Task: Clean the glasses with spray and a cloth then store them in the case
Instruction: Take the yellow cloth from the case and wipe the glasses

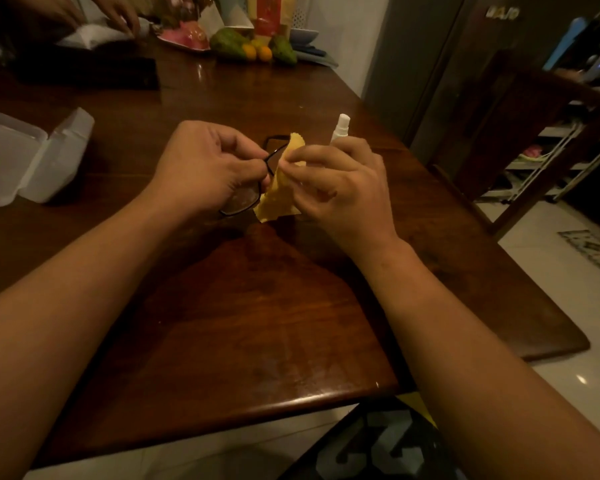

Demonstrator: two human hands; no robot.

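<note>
My left hand (205, 168) grips the black-framed glasses (245, 200); my right hand (340, 188) pinches the yellow cloth (279, 192) against them, white spray bottle (340, 128) just behind.

The glasses (242, 201) sit between the left hand (201, 168) and right hand (340, 188), cloth (280, 192) in the right; spray bottle (340, 128) just behind it; case (25, 157) on the table (257, 323), well left of both

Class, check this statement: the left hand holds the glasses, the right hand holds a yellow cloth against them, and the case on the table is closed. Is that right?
Not quite. The head view shows the case lying open, lid folded back. The rest holds: the left hand holds the glasses and the right hand pinches the yellow cloth against them.
</note>
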